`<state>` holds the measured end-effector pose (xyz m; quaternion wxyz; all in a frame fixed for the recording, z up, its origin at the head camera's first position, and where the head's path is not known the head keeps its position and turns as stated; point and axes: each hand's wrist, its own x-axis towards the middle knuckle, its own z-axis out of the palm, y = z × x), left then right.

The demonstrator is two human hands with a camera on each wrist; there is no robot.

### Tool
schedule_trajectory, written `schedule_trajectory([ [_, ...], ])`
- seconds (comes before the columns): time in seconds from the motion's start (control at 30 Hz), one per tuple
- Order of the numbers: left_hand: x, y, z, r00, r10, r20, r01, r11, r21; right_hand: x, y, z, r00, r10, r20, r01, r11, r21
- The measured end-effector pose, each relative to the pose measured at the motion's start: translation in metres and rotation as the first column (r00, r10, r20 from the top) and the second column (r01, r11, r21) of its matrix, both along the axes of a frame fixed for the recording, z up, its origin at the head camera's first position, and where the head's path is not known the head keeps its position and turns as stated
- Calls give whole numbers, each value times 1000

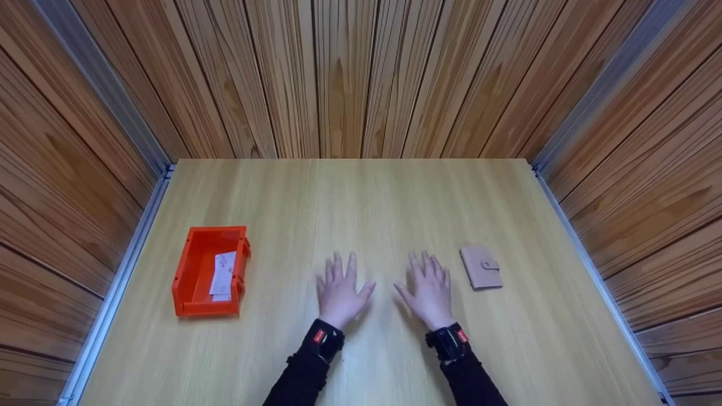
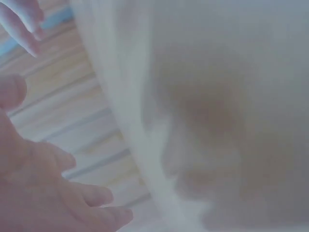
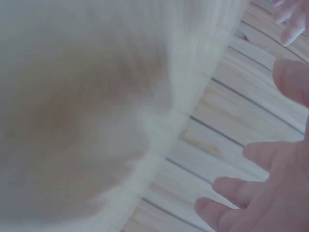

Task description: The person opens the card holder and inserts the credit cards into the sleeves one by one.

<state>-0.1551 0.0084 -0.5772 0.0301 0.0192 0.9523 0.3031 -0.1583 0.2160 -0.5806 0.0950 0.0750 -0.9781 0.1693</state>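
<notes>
Palm down over the middle of the table, my left hand has its fingers spread and nothing in it. My right hand lies the same way a short distance to its right. Just beyond the right hand is a pale pink wallet with a snap strap, closed and flat on the table. Far to the left stands an orange bin, and white paper slips with faint print lie inside it. Both wrist views show the spread fingers of the left hand and right hand above a blurred tabletop.
The light wood table is bounded by wood-plank walls at the back and both sides. Metal rails run along its left and right edges. Each wrist wears a black strap.
</notes>
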Motion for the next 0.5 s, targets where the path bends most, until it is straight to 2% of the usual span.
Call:
schedule_trajectory([
  [0.03,0,6,1,1000,-19,14,18,998,63,0,6,1,1000,-10,-9,10,1000,-11],
  [0.1,-1,18,2,998,-51,33,44,978,202,-1,20,3,999,-35,-17,34,999,-35],
  [0.23,-2,43,4,992,-94,88,51,914,403,-3,52,7,996,-93,-11,92,993,-75],
  [0.33,-3,60,6,986,-118,119,48,879,475,-5,77,9,990,-138,-36,134,987,-88],
  [0.5,-6,85,8,978,-138,155,33,840,541,-8,108,13,974,-209,-82,201,975,-98],
])
